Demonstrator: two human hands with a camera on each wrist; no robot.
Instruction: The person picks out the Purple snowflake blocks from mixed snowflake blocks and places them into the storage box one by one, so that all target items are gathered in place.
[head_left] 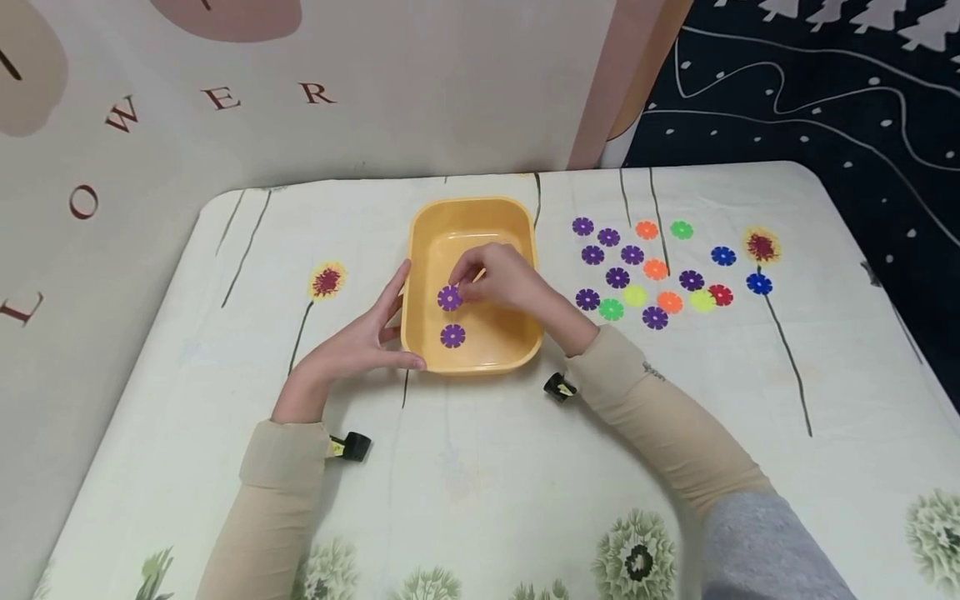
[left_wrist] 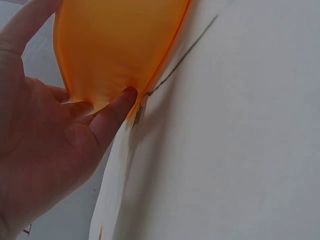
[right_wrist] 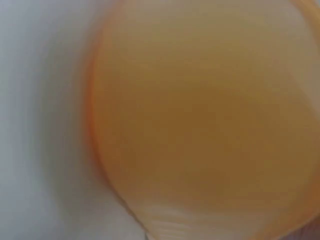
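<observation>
A yellow rectangular tray (head_left: pixel 472 218) stands on the table. My left hand (head_left: pixel 358 337) rests against its left side, fingers spread, with the thumb at the near left corner. In the left wrist view, the left hand (left_wrist: pixel 55 125) touches the tray's outer wall (left_wrist: pixel 115 45) with thumb and fingertips. My right hand (head_left: pixel 498 275) reaches inside the tray and pinches a purple flower-shaped disc (head_left: pixel 448 298) by its edge. Another purple disc (head_left: pixel 452 337) lies on the tray floor, nearer to me. The right wrist view has only the blurred tray (right_wrist: pixel 200 125); no hand shows there.
Several flower-shaped discs lie scattered right of the tray: purple (head_left: pixel 617 277), orange (head_left: pixel 656 268), green (head_left: pixel 611 309), yellow (head_left: pixel 634 295), blue (head_left: pixel 723 256) and red (head_left: pixel 721 295). A floral cloth (head_left: pixel 465 467) covers the table. Behind stands a pale wall (head_left: pixel 450 92); dark patterned fabric (head_left: pixel 795 92) is at the right.
</observation>
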